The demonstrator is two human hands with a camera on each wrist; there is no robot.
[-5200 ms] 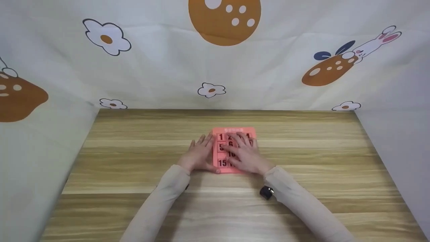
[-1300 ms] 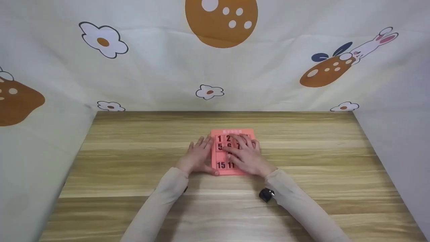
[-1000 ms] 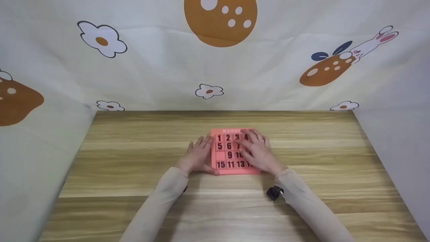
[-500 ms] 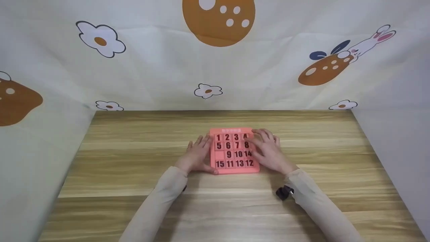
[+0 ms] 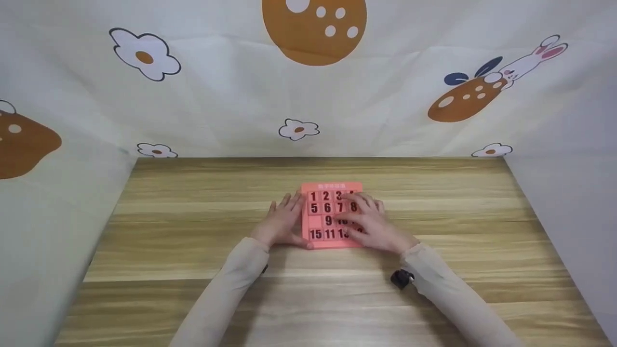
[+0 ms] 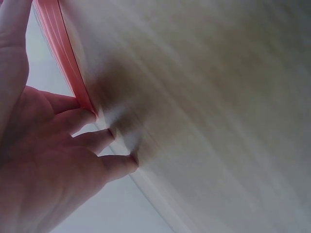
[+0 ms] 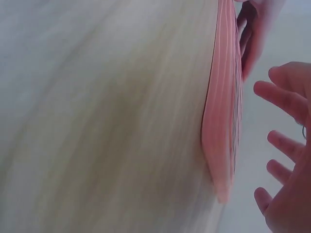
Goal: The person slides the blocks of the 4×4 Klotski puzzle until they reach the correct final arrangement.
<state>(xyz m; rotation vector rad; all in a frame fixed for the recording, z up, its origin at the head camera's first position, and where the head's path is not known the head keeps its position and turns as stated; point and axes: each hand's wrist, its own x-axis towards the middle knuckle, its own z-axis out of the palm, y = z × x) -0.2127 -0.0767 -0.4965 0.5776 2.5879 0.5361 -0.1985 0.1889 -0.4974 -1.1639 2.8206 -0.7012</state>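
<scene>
A pink sliding number puzzle (image 5: 315, 222) lies flat on the table, with black-numbered tiles. Its bare slot is at the left end of the third row, beside tile 9 (image 5: 328, 220). My left hand (image 5: 279, 225) rests along the left edge, fingers extended and thumb at the near left corner. In the left wrist view, fingertips of the left hand (image 6: 53, 155) meet the frame's side and the tabletop. My right hand (image 5: 378, 226) is spread over the right-hand columns, covering several tiles. The right wrist view shows a gap between the right hand (image 7: 291, 150) and the puzzle's side (image 7: 221, 116).
The wood-grain table (image 5: 318, 294) extends around the puzzle. Pale fabric (image 5: 217, 96) printed with flowers and orange shapes rises behind it, with plain side walls left and right. A small black device (image 5: 401, 278) sits at the right wrist.
My right hand first drew rightward off the tiles, uncovering the board, then came back left over the right-hand columns. The left hand kept its place. Over the last half second the visible tiles stayed put.
</scene>
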